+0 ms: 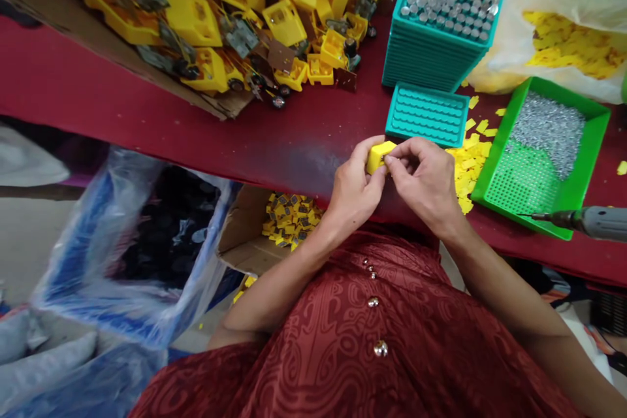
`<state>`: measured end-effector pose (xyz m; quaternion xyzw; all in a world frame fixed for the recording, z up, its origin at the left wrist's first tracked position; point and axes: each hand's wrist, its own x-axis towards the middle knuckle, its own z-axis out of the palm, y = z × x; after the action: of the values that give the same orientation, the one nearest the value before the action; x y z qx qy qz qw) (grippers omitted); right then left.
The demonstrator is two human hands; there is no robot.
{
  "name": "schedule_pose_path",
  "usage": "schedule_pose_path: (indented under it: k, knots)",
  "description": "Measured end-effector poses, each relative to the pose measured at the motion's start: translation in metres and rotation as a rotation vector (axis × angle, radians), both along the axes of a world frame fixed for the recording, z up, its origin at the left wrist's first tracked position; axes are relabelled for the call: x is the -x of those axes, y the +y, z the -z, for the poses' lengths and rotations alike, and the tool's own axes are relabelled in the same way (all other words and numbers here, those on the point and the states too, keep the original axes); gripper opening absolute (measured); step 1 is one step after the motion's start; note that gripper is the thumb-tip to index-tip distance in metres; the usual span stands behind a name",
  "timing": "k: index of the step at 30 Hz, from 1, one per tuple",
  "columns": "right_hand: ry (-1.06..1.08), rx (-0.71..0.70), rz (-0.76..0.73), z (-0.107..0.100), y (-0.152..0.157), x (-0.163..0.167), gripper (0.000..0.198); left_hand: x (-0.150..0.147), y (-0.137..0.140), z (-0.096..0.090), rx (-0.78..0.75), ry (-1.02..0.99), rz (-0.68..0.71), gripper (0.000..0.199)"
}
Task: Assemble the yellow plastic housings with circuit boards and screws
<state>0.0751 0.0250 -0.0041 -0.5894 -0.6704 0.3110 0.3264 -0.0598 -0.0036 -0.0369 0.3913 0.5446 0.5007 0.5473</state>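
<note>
Both hands meet above the near edge of the red-covered table. Between the thumb and fingers of my left hand (353, 183) is a small yellow plastic housing (378, 155). My right hand (427, 179) pinches at the housing's right side; a tiny dark or metallic bit shows by its thumb tip, too small to name. Just beyond the hands lies a teal ridged tray (428, 114). Flat yellow plastic pieces (467, 166) are scattered right of my right hand.
A stack of teal trays (421, 52) holds silver discs on top. At right are a green basket (482, 176) of small metal parts and a power screwdriver (602, 222). Yellow toy-vehicle parts (289, 23) fill a carton at upper left. Below the table edge stands a box of yellow pieces (289, 219).
</note>
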Motion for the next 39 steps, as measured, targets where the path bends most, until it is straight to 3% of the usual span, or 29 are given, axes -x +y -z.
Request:
schedule_pose_path:
  k: [3, 7, 10, 17, 22, 27, 31, 34, 39]
  knots:
    - [-0.010, 0.033, -0.051, -0.004, 0.005, -0.009, 0.011, 0.001, -0.003, -0.003, 0.003, -0.011, 0.044, 0.043]
    - [0.160, 0.257, -0.168, -0.003, 0.016, -0.029, 0.029, 0.005, -0.006, -0.007, 0.031, -0.147, 0.183, 0.044]
    - [0.244, 0.366, -0.269, 0.000, 0.018, -0.038, 0.031, 0.005, -0.011, -0.007, 0.049, -0.190, 0.262, 0.048]
    - [0.094, 0.281, -0.167, -0.005, 0.000, -0.032, 0.020, 0.000, -0.019, -0.006, -0.041, 0.129, 0.171, 0.043]
    - [0.235, 0.325, -0.181, 0.003, -0.001, -0.043, 0.029, -0.006, -0.017, -0.009, 0.034, -0.104, 0.262, 0.044]
    - [0.243, 0.321, -0.183, 0.008, 0.000, -0.049, 0.033, -0.009, -0.017, -0.009, 0.048, -0.075, 0.268, 0.044]
    - [0.367, 0.362, -0.224, 0.000, 0.001, -0.056, 0.040, -0.006, -0.014, -0.015, 0.092, -0.223, 0.265, 0.044]
    - [0.380, 0.247, -0.162, -0.003, -0.003, -0.066, 0.042, 0.000, -0.009, -0.019, 0.170, -0.332, 0.239, 0.049]
    - [0.245, -0.132, -0.079, 0.003, -0.023, -0.068, 0.010, 0.005, -0.005, -0.019, 0.297, -0.433, 0.271, 0.049]
